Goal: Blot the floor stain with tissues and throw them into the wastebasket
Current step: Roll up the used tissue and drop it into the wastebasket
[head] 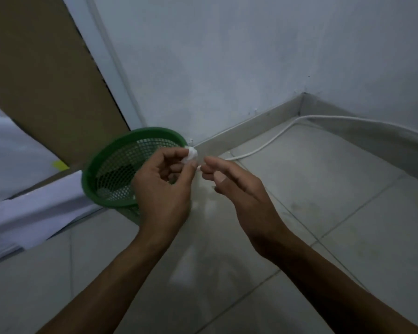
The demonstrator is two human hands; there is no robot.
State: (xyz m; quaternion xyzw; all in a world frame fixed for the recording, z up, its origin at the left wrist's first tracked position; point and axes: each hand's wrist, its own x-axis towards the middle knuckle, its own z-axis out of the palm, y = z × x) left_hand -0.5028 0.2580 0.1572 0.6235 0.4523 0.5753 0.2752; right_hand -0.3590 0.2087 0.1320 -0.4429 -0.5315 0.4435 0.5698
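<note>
- View looking down from the person's head at a grey tiled floor point(323, 213) in a dim corner of a room.
- A green mesh wastebasket point(111, 169) stands on the floor at about ten o'clock from the middle of the view, close to the wall.
- The left hand point(162, 186) is pinched shut on a small crumpled white tissue point(191, 155), held at the fingertips in the air, just beside the wastebasket's rim on its right.
- The right hand point(239, 186) hovers just to the right of the tissue with its fingers loosely apart; a tiny white scrap may sit at its fingertips, but the view is too blurred to be sure.
- A white cable point(263, 148) runs along the floor at one o'clock, by the baseboard.
- White sheets of paper point(34, 213) lie at nine o'clock.
- A faint pale smear on the floor below the hands could be the stain.
- To drop the tissue well, the left hand should travel left until it is fully over the basket's opening, then part its fingers, so the light wad does not catch the rim.
</note>
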